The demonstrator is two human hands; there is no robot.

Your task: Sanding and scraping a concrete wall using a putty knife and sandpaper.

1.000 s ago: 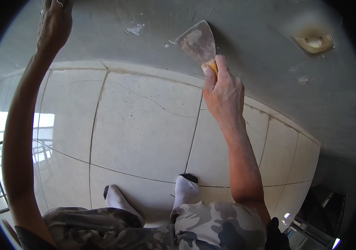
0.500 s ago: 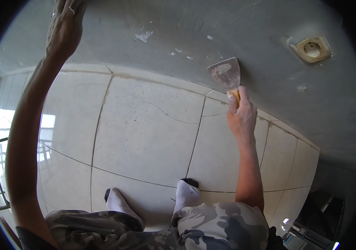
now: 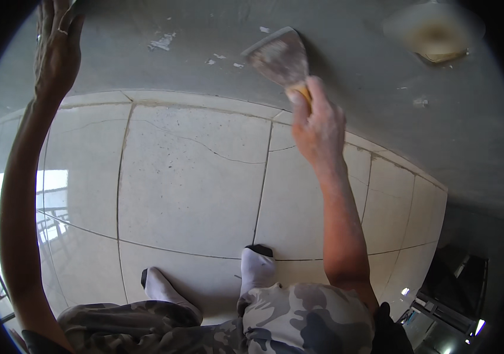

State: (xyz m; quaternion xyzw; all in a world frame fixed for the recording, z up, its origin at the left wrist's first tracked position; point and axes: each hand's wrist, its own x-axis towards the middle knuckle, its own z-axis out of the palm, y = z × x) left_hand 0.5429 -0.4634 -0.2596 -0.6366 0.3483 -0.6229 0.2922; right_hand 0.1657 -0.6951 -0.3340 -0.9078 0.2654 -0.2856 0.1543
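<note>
My right hand (image 3: 321, 121) grips the yellow-orange handle of a paint scraper (image 3: 281, 57). Its wide metal blade, smeared with whitish residue, lies at the grey wall (image 3: 216, 23) with the edge toward the upper left. Close to that edge are small white chipped spots, and a larger bare patch (image 3: 162, 42) shows farther left. Over at the upper left, my left hand (image 3: 58, 56) rests against the wall, fingers stretched upward and a ring on one of them. The fingertips run up to the picture's top edge.
A socket (image 3: 441, 44), blurred in part, sits on the wall at the upper right. Below the wall runs a tiled skirting over pale, cracked floor tiles (image 3: 193, 177). My socked feet (image 3: 258, 268) stand on them. Dark furniture (image 3: 452, 283) is at lower right, a metal-framed item at far left.
My right hand has moved the scraper up and to the left along the wall, toward the chipped spots. The whole view has shifted slightly; my left hand still lies on the wall.
</note>
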